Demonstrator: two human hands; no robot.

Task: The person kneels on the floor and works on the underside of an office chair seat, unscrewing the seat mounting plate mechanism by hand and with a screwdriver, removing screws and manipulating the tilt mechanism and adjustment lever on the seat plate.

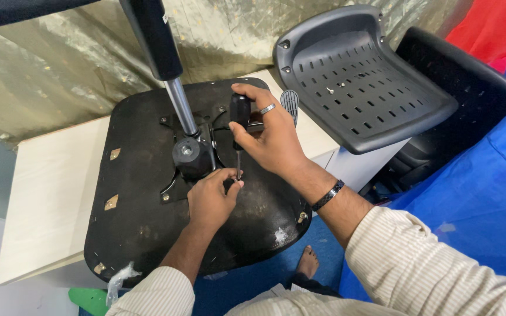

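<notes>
Right hand (pixel 273 137) grips smooth black screwdriver (pixel 240 117) over scuffed seat underside (pixel 142 205)

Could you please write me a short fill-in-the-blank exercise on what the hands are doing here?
1. The right hand grips a screwdriver with a ____ handle.
2. The left hand steadies the screwdriver's ____.
3. The upturned seat base lies on a pale ____.
4. A ring sits on the ____ hand.

Missing words: black; tip; table; right
</notes>
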